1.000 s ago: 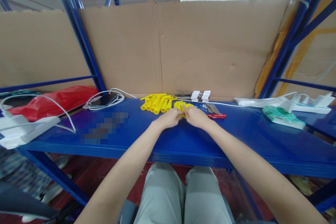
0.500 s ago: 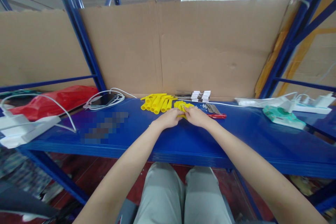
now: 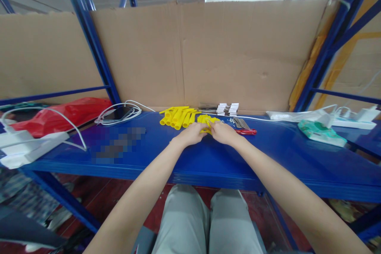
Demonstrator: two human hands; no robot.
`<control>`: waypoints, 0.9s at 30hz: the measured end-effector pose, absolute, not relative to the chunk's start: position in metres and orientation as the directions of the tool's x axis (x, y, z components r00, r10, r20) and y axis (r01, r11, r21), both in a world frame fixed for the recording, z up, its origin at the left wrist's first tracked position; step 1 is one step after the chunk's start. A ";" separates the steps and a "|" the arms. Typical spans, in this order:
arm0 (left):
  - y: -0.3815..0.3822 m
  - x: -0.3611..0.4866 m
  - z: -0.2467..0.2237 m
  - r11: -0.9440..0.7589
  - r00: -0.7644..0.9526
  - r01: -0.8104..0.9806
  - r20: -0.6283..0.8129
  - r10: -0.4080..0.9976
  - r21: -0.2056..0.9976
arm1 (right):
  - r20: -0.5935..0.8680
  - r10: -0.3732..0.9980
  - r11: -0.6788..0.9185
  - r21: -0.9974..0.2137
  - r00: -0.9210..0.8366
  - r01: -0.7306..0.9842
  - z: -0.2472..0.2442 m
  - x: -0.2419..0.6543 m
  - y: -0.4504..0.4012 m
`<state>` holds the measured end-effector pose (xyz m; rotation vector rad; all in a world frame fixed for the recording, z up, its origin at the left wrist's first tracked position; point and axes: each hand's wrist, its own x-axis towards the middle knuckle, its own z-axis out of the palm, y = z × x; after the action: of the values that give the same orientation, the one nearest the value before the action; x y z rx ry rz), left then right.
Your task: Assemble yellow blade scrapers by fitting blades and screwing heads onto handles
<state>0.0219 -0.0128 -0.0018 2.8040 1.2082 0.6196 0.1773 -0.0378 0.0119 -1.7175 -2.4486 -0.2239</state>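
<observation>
Both hands meet at the middle of the blue table, over small yellow pieces (image 3: 204, 118). My left hand (image 3: 194, 133) has its fingers closed on a yellow piece, mostly hidden by the hand. My right hand (image 3: 222, 131) is closed too, its fingertips pressed against yellow plastic beside the left fingers. Several yellow tubes with wide round ends (image 3: 177, 118) lie in a row behind and left of the hands. Right of them lie a red-handled tool (image 3: 246, 131), thin metal rods (image 3: 240, 123) and a stack of white-and-dark packets (image 3: 228, 109).
A cardboard panel (image 3: 190, 55) stands along the table's back. At the left are a red bag (image 3: 65, 116), coiled white cable (image 3: 119, 113) and a white power strip (image 3: 32, 152). A green-and-white packet (image 3: 321, 133) lies at the right. Blue posts rise on both sides.
The fingers have shifted very slightly around the yellow plastic. Both hands stay in the same place, and the things on the table lie as before.
</observation>
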 end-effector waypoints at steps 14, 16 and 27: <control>-0.012 0.023 -0.004 -0.659 0.585 0.733 0.336 0.738 0.170 | 0.206 0.916 0.342 0.040 -0.343 0.939 0.011 0.177 -0.038; -0.010 0.022 -0.005 -0.670 0.595 0.723 0.342 0.728 0.168 | 0.211 0.917 0.339 0.029 -0.337 0.940 0.012 0.177 -0.039; -0.010 0.023 -0.005 -0.680 0.614 0.718 0.326 0.719 0.147 | 0.166 0.910 0.386 -0.005 -0.380 0.922 0.012 0.179 -0.031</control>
<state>0.0232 -0.0101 -0.0048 2.8204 1.2561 0.5706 0.1795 -0.0314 0.0122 -1.6608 -2.4946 -0.1331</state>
